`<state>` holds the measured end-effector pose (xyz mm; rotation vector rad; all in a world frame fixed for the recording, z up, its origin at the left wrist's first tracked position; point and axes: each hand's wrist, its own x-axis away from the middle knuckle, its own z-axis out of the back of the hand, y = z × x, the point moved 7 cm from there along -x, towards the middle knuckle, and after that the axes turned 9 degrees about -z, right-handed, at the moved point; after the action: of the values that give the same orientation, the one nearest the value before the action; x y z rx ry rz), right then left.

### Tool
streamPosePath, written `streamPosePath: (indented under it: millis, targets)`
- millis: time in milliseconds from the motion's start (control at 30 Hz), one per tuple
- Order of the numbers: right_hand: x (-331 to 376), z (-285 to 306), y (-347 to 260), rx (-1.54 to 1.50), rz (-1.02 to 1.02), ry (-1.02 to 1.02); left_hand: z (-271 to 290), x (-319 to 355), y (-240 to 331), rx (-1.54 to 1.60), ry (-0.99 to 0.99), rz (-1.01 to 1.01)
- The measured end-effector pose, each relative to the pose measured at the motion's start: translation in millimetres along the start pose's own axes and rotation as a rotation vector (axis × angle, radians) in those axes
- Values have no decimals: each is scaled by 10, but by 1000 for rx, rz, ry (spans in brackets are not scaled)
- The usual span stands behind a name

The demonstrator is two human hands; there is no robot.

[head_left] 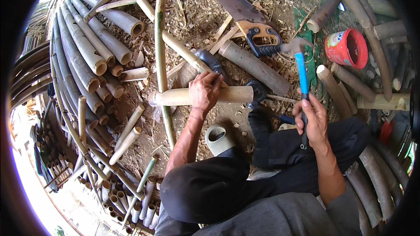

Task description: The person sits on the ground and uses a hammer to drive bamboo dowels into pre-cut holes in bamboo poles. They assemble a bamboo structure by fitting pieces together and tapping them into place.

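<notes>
My left hand (204,91) is closed over the middle of a pale bamboo tube (236,95), which lies crosswise in front of me. The tube's left end rests across an upright split bamboo pole (160,57). A thinner bamboo pole (186,52) runs from the far left down to my left fingers; how it meets the tube is hidden under them. In my right hand (311,120) is a claw hammer (302,72) with a blue and black handle, held upright, its head pointing away from me. The hammer is to the right of the tube and apart from it.
A handsaw (253,24) lies beyond the tube, near a thick bamboo piece (256,67). A red bucket (345,49) stands at the far right. Long bamboo poles (89,46) are stacked at the left, cut tubes (118,201) at the lower left. Shavings cover the ground.
</notes>
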<state>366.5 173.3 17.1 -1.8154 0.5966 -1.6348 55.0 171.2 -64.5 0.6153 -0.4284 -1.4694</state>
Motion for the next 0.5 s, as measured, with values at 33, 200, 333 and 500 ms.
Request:
streamPosePath:
  millis: [33, 200, 333, 500]
  targets:
    - [8, -68, -22, 32, 7, -27, -18, -5, -2, 19, -2, -3]
    - [-53, -474, -91, 307, -16, -207, -63, 31, -16, -46, -11, -37]
    - [-197, -660, -155, 438, 85, -212, -92, 32, 49, -84, 12, -98]
    - [-328, -735, -274, 608, -181, -331, -62, 66, 74, -99, 45, -123]
